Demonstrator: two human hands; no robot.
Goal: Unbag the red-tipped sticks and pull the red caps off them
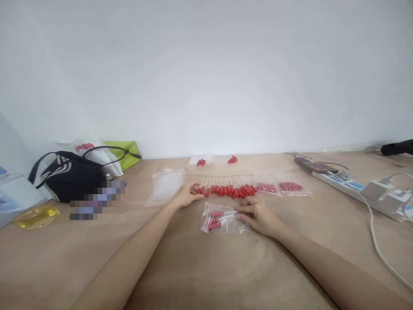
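Slim pale sticks with rounded red tips (229,189) are fanned on the brown tabletop (206,271), half-curled fingers of the left hand (187,195) at one end, any grip unclear; a clear plastic bag (226,219) is touched by the right hand (262,216), fingers slightly parted.

Open tabletop (193,271) between the forearms (148,254), red-tipped sticks (229,190) blocking ahead — black bag (71,178) far left, power strip (350,191) right

Left grip (188,195) and right grip (259,215) sit apart, fingers (245,209) loosely bent.
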